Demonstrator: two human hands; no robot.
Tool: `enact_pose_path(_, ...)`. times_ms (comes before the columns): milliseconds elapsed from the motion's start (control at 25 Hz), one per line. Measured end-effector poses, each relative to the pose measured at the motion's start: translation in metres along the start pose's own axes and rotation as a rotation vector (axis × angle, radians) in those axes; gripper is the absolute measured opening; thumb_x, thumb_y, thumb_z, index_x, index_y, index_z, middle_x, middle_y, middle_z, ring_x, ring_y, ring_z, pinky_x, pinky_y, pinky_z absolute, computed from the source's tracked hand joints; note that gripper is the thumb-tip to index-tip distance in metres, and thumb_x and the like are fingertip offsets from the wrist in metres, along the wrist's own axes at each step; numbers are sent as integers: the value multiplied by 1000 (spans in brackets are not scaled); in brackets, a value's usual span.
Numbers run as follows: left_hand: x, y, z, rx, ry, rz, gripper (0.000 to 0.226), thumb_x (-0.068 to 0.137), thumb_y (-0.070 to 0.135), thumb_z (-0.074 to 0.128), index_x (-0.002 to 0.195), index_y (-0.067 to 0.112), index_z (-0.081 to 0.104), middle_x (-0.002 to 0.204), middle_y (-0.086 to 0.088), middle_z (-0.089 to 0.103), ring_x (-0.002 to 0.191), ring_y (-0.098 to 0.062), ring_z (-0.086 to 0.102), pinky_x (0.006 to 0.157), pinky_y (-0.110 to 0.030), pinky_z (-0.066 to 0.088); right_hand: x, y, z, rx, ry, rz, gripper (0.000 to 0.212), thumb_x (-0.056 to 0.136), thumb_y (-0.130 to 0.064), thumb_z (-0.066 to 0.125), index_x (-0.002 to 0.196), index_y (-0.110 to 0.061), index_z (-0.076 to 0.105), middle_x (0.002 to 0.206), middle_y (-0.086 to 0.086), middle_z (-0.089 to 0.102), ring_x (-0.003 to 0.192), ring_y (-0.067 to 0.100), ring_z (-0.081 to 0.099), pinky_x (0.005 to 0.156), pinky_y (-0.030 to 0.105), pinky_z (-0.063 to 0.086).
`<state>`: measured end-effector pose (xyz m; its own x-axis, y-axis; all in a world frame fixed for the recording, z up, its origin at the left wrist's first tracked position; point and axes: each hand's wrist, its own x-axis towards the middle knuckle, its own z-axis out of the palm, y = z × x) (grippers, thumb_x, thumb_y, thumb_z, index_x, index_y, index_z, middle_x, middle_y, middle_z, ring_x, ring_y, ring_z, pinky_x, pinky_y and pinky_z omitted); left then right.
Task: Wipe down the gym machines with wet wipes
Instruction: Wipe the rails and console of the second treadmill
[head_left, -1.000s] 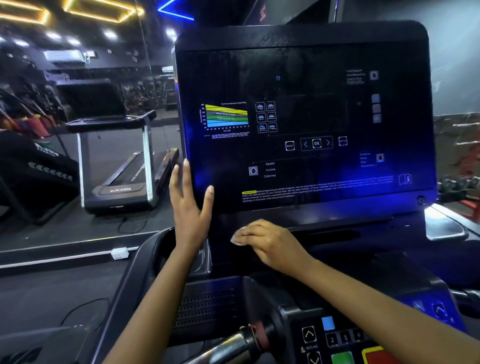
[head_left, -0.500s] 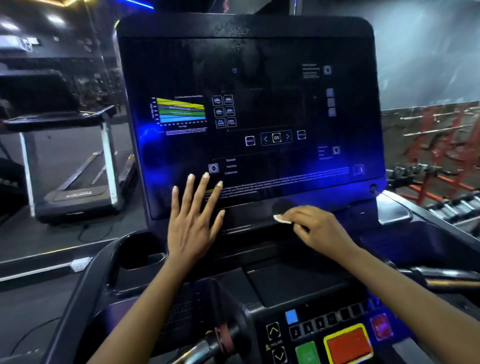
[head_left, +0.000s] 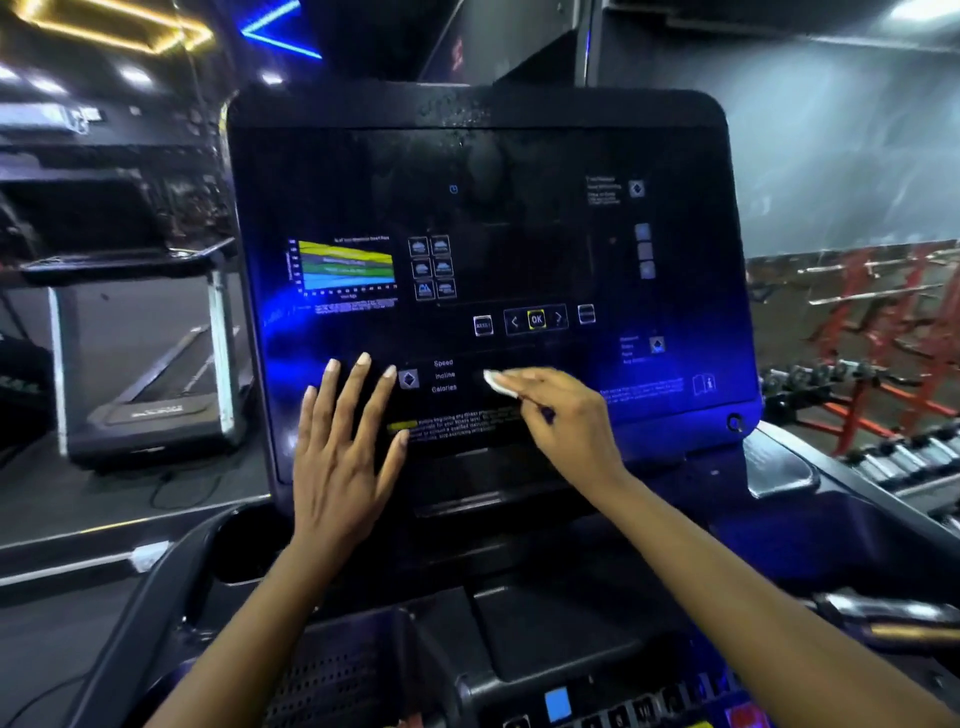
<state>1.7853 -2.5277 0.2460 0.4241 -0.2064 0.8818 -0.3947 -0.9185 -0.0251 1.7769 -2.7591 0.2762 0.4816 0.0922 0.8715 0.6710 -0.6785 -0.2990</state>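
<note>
Standing far left is a second treadmill (head_left: 156, 364) with pale metal posts and a flat dark belt. The left hand (head_left: 343, 457) lies flat on the glossy black console (head_left: 519, 197) of the near treadmill, fingers (head_left: 356, 389) straight and spread, holding nothing. The small white wet wipe (head_left: 497, 383), folded and soft, presses on the smooth panel beside the words Speed, Incline, Calories; the right hand (head_left: 569, 415) pinches it with bent fingers. At the right stand blurred red metal racks (head_left: 878, 322). Half a second ago the wipe was lower, on the console's bottom ledge; now it is on the panel face.
</note>
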Motion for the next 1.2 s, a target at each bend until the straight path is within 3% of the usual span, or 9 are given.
enact_pose_path(120,41,-23,0,53,33,-72,57,95,40,37,145,13,34,152,-11,32,143,-28,21,117,-43,11,75,-14,18,31,83,-132,45,78,9,52,115,-12,66,105,8,69,96,21,64,90,24,48)
enact_pose_path(280,63,-38,7,147,30,-120,58,99,45,28,145,10,35,153,-11,31,143,-28,21,117,-45,13,193,-19,33,-99,231,-328,37,81,-5,44,105,-10,71,96,11,71,85,27,66,80,26,48)
enact_pose_path(400,62,-39,10,194,34,-110,60,100,48,22,145,11,35,153,-9,30,144,-28,21,115,-49,19,242,-15,42,-225,190,-409,36,84,-12,41,100,-9,73,93,9,70,81,29,64,64,33,56)
enact_pose_path(560,63,-38,9,207,48,-109,59,100,48,22,145,13,34,153,-9,32,144,-28,22,113,-50,22,204,-6,56,-306,87,-559,40,85,-12,35,106,-9,69,100,6,68,81,27,61,49,31,54)
enact_pose_path(840,62,-37,8,212,58,-113,59,101,49,20,146,13,32,153,-8,31,143,-26,22,115,-47,18,97,4,49,-270,-142,-823,35,87,-9,43,113,-12,66,110,0,66,89,18,63,52,26,55)
enact_pose_path(960,63,-36,8,212,69,-110,58,101,49,20,145,13,33,152,-8,33,143,-27,23,115,-47,19,161,0,40,-156,10,-727,36,85,-5,41,106,-10,70,105,4,69,91,25,64,66,32,56)
enact_pose_path(1080,63,-36,8,211,77,-102,57,101,48,21,145,13,32,152,-9,34,142,-28,24,115,-47,20,248,-8,40,-169,184,-507,36,85,-11,39,100,-7,72,96,8,70,85,30,63,63,37,56)
enact_pose_path(1200,62,-34,7,201,71,-106,56,101,48,20,146,15,30,152,-7,32,143,-26,23,115,-46,20,278,-16,57,-200,126,-460,31,84,-8,45,100,-5,71,94,11,69,83,33,62,58,42,56)
